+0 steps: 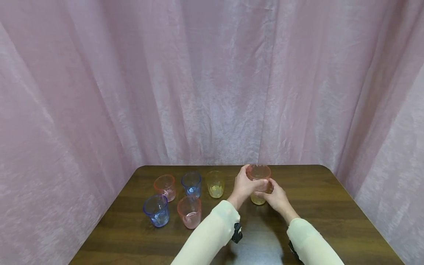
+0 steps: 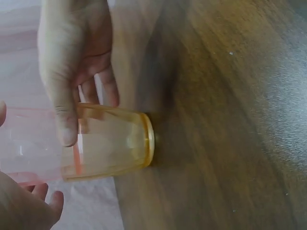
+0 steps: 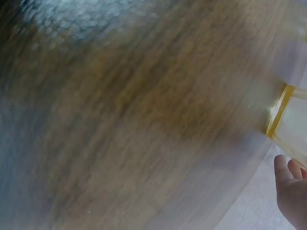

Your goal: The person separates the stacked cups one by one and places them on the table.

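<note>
A pink clear cup (image 1: pixel 258 173) stands upright with its base inside the top of a yellow clear cup (image 1: pixel 258 199). My left hand (image 1: pixel 244 187) holds the pink cup by its side, thumb in front. Lower down, my right hand (image 1: pixel 277 198) grips the yellow cup near its rim from the right. The left wrist view shows the pink base as a line inside the yellow wall (image 2: pixel 112 143), with the right thumb (image 2: pixel 66 127) across the front. Only part of my right hand (image 3: pixel 291 196) shows in the right wrist view, beside the yellow cup.
Left of my hands on the dark wooden table (image 1: pixel 318 221) stand a yellow cup (image 1: pixel 215 184), two blue cups (image 1: pixel 191 184) (image 1: pixel 157 211) and two pink cups (image 1: pixel 165 187) (image 1: pixel 190 211), all upright. Pink curtains (image 1: pixel 212 81) hang behind and beside the table.
</note>
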`<state>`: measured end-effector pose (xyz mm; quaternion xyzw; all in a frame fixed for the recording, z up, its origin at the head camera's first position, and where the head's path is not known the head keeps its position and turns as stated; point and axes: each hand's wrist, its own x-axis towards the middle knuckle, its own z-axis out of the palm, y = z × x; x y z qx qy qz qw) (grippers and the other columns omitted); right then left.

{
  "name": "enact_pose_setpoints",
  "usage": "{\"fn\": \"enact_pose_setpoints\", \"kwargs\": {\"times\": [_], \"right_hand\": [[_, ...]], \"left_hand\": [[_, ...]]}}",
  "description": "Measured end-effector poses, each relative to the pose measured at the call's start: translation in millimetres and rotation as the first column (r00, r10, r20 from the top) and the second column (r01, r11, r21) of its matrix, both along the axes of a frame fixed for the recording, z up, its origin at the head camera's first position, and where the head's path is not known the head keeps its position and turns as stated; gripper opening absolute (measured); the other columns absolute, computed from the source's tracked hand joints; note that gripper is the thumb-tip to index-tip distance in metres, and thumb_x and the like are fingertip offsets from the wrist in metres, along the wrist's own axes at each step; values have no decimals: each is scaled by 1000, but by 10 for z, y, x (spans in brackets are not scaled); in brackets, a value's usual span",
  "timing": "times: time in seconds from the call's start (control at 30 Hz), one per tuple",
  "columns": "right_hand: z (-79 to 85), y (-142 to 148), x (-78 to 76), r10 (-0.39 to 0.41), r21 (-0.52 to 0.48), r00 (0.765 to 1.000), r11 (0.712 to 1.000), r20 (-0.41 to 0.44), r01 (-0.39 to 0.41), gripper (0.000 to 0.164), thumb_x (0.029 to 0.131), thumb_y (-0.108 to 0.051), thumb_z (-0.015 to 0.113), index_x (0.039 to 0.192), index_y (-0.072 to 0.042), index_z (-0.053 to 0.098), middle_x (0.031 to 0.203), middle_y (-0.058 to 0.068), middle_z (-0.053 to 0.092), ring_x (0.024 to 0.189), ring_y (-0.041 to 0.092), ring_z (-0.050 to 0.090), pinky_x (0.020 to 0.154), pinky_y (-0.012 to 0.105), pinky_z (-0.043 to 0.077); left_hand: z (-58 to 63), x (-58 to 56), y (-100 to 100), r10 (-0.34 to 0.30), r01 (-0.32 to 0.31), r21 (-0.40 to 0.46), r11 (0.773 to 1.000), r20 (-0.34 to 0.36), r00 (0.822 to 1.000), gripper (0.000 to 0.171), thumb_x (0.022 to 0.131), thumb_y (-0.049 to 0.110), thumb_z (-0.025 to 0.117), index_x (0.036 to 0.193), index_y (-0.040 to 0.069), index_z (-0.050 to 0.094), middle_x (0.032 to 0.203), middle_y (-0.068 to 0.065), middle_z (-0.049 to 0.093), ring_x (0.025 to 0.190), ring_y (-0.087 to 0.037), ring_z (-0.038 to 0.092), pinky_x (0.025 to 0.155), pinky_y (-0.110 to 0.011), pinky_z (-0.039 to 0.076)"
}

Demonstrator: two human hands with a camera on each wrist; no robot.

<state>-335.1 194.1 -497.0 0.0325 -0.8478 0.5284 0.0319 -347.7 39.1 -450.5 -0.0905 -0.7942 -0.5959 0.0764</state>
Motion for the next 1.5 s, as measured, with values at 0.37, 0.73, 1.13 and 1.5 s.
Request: {"fn": "enact_pose_setpoints", "kwargs": {"times": [0.37,0.73,1.13,1.5], "right_hand": [[-13,14,-9,7,39,1000,999,15,-8,95,84,-36,80,152,2,27,150,30,37,133,50,40,105,58,38],[-8,15,-31,23,0,1000,1000,12,-23,91,87,-26,79,152,5,24,151,27,37,135,47,39,109,57,35],[-12,6,-32,23,8,1000,1000,14,-23,93,84,-30,81,152,3,26,150,25,40,135,46,37,109,58,34],[-20,8,-44,6,30,1000,1000,5,-6,95,83,-34,82,150,5,28,148,26,42,133,46,40,107,58,36]], "left_hand": [[297,39,-108,-26,28,71,997,-26,999,86,74,35,89,144,8,45,133,-4,58,120,-21,56,98,-38,48],[468,108,-345,-18,19,46,999,-7,1000,89,75,39,88,145,10,42,132,-4,56,122,-23,54,98,-41,48],[411,221,-583,29,-29,42,999,7,1000,94,74,43,87,147,8,40,137,-7,54,126,-25,51,102,-43,45],[347,305,-752,45,-46,80,996,13,999,89,76,37,87,145,6,40,136,-11,53,124,-26,51,102,-43,44]]}}
